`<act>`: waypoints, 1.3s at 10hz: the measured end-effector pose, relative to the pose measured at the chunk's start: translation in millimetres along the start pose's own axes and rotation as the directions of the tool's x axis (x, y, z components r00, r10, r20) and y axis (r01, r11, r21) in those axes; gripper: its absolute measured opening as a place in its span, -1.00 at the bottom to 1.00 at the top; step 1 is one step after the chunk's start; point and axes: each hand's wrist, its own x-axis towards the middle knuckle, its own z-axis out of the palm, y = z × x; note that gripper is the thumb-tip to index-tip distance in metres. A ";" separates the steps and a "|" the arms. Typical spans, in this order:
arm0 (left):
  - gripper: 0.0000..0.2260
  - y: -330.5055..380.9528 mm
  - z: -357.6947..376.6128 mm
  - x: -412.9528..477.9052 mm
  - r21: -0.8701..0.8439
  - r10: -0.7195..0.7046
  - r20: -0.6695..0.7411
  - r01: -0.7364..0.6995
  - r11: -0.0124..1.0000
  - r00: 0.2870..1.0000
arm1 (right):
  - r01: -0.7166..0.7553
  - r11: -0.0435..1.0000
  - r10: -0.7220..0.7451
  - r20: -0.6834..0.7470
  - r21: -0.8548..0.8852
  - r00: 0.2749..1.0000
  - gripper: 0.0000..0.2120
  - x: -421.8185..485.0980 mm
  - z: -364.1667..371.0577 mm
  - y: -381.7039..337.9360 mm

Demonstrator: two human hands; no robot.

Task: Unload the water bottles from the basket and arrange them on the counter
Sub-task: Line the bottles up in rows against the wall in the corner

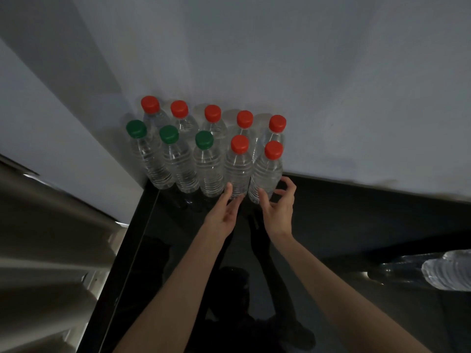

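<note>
Ten water bottles [209,169] stand upright in two rows on the black counter [356,225], tight against the wall [305,72]. The five nearest the wall have red caps. The row farther out has three green and two red.

The right hand [279,210] is loosely cupped, open, at the base of the end bottle [265,174], gripping nothing. The left hand [224,215] has straight fingers touching the next bottle [238,171].

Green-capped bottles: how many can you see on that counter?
3. All stand in the front row, at its left end: the leftmost bottle, the second bottle and the third bottle. The lying bottle at the right edge hides its cap, so there may be more.
</note>
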 end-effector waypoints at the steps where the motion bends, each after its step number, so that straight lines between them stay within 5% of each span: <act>1: -0.46 3.1 -5.6 -1.3 -0.040 0.035 0.108 -0.031 0.999 0.994 | -0.023 1.000 0.023 0.022 -0.005 0.999 -0.47 1.0 2.2 -2.1; 2: -0.59 9.1 -9.5 -4.1 -0.120 0.005 0.141 0.012 0.993 0.990 | -0.048 0.998 0.052 0.085 -0.049 0.995 -0.45 6.0 -2.7 -4.9; 4: -0.39 20.5 -22.5 -12.1 -0.165 0.053 0.102 -0.035 0.986 0.993 | 0.109 0.980 -0.075 0.195 -0.166 0.978 -0.36 2.5 -32.9 -10.4; 6: -0.46 33.8 -24.9 -7.4 -0.203 0.094 0.158 -0.060 0.977 0.983 | 0.068 0.997 -0.061 0.228 -0.022 0.972 -0.37 -2.3 -27.6 -24.8; 10: -0.53 17.1 -15.7 -52.2 0.121 0.156 0.052 -0.162 0.979 0.986 | 0.143 0.975 -0.078 0.342 -0.170 0.936 -0.33 -26.7 -65.4 -53.6; 11: -0.58 -9.5 -11.8 -92.8 0.376 0.229 0.088 -0.245 0.894 0.969 | 0.268 0.918 -0.171 0.318 -0.294 0.933 -0.42 -48.8 -100.0 -60.7; 12: -0.71 -37.0 3.5 -133.0 0.577 0.355 0.303 -0.467 0.670 0.884 | 0.407 0.774 -0.314 0.265 -0.485 0.912 -0.51 -67.8 -141.4 -65.3; 13: -0.74 -63.6 26.0 -156.4 0.673 0.407 0.525 -0.657 0.339 0.748 | 0.491 0.557 -0.458 0.246 -0.670 0.854 -0.59 -82.3 -187.9 -70.0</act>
